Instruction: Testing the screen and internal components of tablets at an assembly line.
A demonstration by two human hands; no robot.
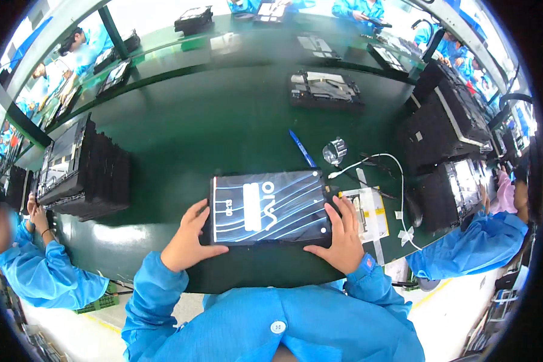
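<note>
A dark tablet [295, 211] with a lit screen of pale curved stripes lies at the near edge of the green table, turned sideways to me. My left hand [187, 237] grips its left end, fingers along the short side and thumb by the near edge. At the opposite end, my right hand [342, 238] holds the tablet the same way. Just beyond the tablet's far right corner lie a blue pen [300, 146] and a small clear round container [335, 151]. A white cable [399, 175] curves past my right hand, beside a flat taped pack [373, 216].
Tall stacks of black trays stand at the left [105, 172] and right [440, 130]. A black tray with device parts [324, 89] sits farther back, below a raised shelf [253, 45]. Blue-sleeved people work on the left [48, 271] and right [470, 244].
</note>
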